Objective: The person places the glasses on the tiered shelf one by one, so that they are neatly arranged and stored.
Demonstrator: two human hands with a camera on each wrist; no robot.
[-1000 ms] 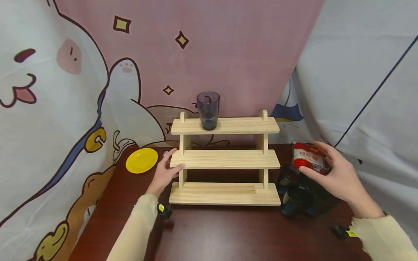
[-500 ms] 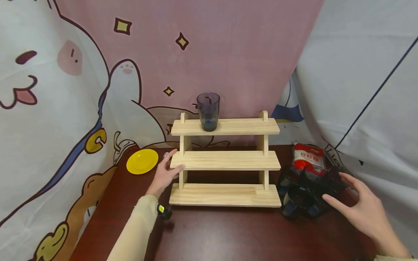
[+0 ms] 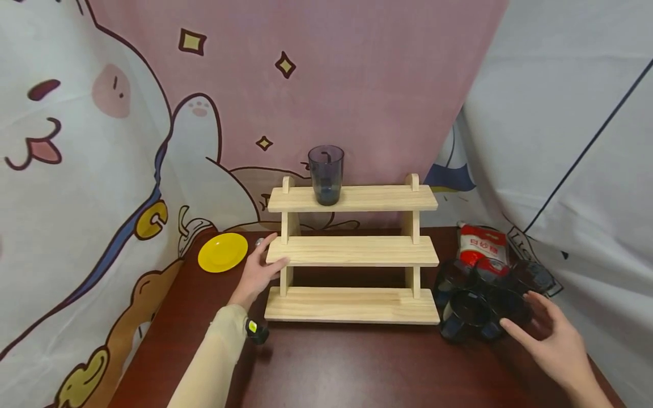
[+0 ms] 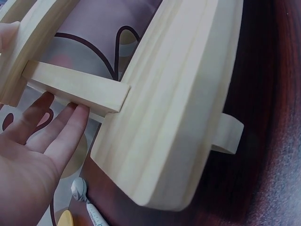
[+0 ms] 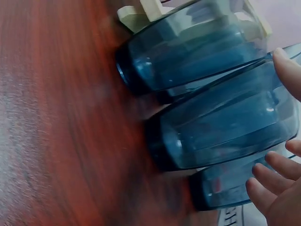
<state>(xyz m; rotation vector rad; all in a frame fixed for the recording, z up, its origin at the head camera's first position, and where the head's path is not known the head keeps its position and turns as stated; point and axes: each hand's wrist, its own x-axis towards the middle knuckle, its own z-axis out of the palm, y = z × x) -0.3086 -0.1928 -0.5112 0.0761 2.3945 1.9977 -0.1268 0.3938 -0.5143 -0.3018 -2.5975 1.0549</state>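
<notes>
A three-tier wooden shelf (image 3: 352, 250) stands on the dark red table. My left hand (image 3: 254, 275) holds its left end, thumb on the middle tier's plank and fingers against the side support. One dark tinted tumbler (image 3: 326, 175) is upright on the top tier. Several more such tumblers (image 3: 469, 309) crowd together right of the shelf. Beside that group my right hand (image 3: 553, 345) is spread, thumb and fingers apart around the nearest right tumbler (image 5: 221, 117). In the right wrist view the thumb is close to its rim; whether it touches cannot be told.
Behind the tumblers lies a red and white bag (image 3: 482, 243). A yellow plate (image 3: 223, 252) is at the back left, with a spoon (image 4: 80, 188) between it and the shelf. Printed cloth hangs around the table's back and sides.
My right hand has drawn back from over the bag and come down to the right side of the tumbler group. My left hand stays on the shelf.
</notes>
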